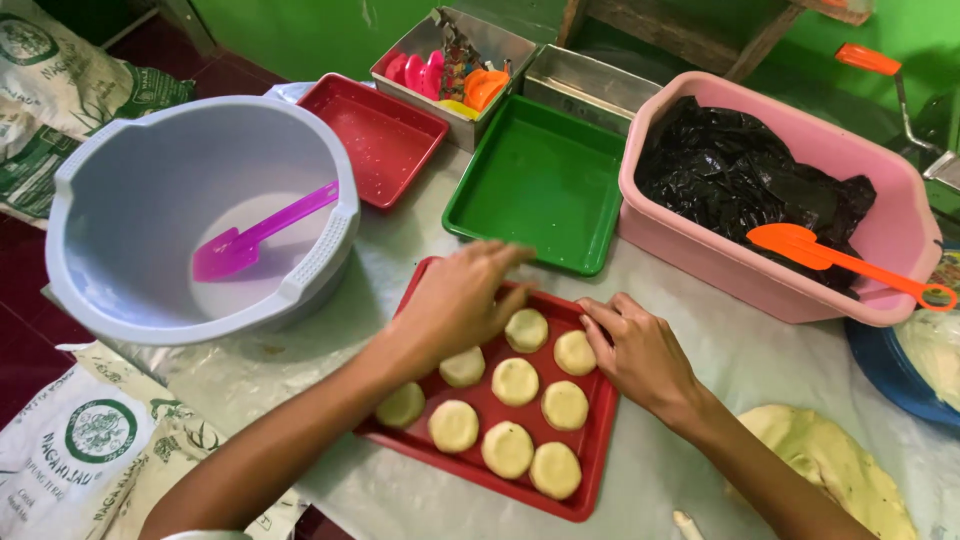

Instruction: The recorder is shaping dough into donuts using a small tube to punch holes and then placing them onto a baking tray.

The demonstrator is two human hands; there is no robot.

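Observation:
A red tray (598, 440) lies in front of me with several round pale dough discs (515, 381) in rows. My left hand (460, 300) rests palm down over the tray's far left corner, fingers spread and slightly blurred, beside a disc (526, 329). At the tray's far right edge my right hand (640, 350) is curled, its fingertips touching a disc (574, 352). Neither hand grips anything that I can see.
A large grey basin (130, 150) with a purple spatula (250, 235) stands left. Behind are an empty red tray (375, 135), a green tray (540, 185), a metal tin of cutters (455, 70) and a pink tub (690, 250) with black plastic and an orange spatula (830, 258). Flattened dough (830, 460) lies at right.

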